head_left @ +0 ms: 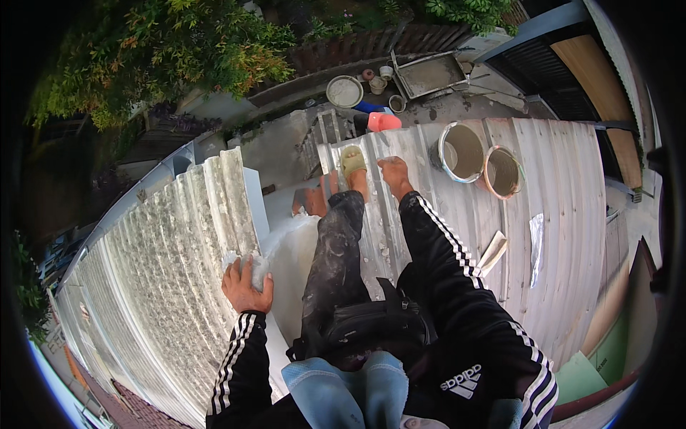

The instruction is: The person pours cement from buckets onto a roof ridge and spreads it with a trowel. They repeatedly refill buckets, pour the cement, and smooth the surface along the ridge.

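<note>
My left hand (pixel 247 286) rests with fingers spread on a pale grey patch (pixel 259 266) at the edge of the weathered corrugated roof (pixel 157 257) on the left. My right hand (pixel 393 173) is on the ribbed metal roof (pixel 557 222), fingers curled; whatever is under them is hidden. Just left of it is my sandalled foot (pixel 353 161), my leg stretched out along the sheet. A black bag (pixel 371 322) sits at my waist. Between the two roof parts lies a whitish sloped surface (pixel 289 243).
Two buckets (pixel 461 152) (pixel 501 172) stand on the right roof, near loose strips (pixel 491 254). Beyond the edge are a pink container (pixel 386 121), a round tub (pixel 344 91), a wheeled metal tray (pixel 429 75), a fence and trees (pixel 193 43). A building edge (pixel 586 79) is at upper right.
</note>
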Tool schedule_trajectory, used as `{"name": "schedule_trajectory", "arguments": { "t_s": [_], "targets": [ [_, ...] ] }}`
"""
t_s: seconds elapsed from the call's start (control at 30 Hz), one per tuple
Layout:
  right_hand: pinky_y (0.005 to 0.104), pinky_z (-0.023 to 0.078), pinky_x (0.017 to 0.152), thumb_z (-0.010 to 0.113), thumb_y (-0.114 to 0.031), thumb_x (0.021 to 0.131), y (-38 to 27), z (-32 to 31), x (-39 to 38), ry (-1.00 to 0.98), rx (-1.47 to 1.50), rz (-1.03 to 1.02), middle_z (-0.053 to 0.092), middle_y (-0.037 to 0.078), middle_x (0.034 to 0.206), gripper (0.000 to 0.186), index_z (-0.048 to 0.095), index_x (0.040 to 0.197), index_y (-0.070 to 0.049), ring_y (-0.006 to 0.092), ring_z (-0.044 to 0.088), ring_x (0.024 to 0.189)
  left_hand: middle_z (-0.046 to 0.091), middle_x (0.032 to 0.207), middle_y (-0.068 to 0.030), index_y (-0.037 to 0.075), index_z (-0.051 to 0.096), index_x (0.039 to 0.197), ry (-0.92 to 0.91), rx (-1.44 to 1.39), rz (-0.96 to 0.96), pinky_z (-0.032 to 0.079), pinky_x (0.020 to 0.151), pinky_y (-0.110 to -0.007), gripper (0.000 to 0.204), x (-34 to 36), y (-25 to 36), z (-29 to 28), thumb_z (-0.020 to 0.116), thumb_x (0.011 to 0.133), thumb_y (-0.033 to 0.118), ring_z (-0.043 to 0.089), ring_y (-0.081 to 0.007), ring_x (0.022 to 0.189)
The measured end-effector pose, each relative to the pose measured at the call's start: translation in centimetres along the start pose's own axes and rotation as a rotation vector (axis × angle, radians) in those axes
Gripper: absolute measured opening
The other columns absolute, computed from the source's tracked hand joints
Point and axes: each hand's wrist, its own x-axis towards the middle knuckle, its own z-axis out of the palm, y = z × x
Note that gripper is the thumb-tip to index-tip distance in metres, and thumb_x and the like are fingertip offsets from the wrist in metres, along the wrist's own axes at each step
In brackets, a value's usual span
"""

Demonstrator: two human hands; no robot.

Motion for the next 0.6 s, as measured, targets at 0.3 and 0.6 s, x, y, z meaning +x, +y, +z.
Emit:
{"name": "schedule_trajectory", "arguments": {
  "t_s": [0.3,0.6],
  "targets": [
    [0.0351,0.05,0.064,0.081,-0.024,0.087,-5.7,8.2,10.4,-0.083,0.357,0.066,0.065,0.008,0.085,0.029,0.066,0.096,0.0,0.0177,0.061,0.074,0.055,0.143,-0.0266,0.008,0.066,0.135,-0.069,-0.025,-0.025,0.033,0.113,-0.062,0.066,1.8,0.4,-0.3,0.066,0.083,0.048,0.047,-0.0501,0.133],
    [0.0393,0.053,0.078,0.089,-0.028,0.081,-10.1,17.9,20.7,-0.193,0.206,-0.193,0.073,0.015,0.102,0.053,0.067,0.111,0.009,0.0249,0.068,0.094,0.051,0.148,-0.0257,0.009,0.067,0.136,-0.127,0.024,-0.093,0.031,0.114,-0.065,0.07,2.3,-0.5,0.7,0.057,0.089,0.059,0.043,-0.0503,0.139]
  ]
}}
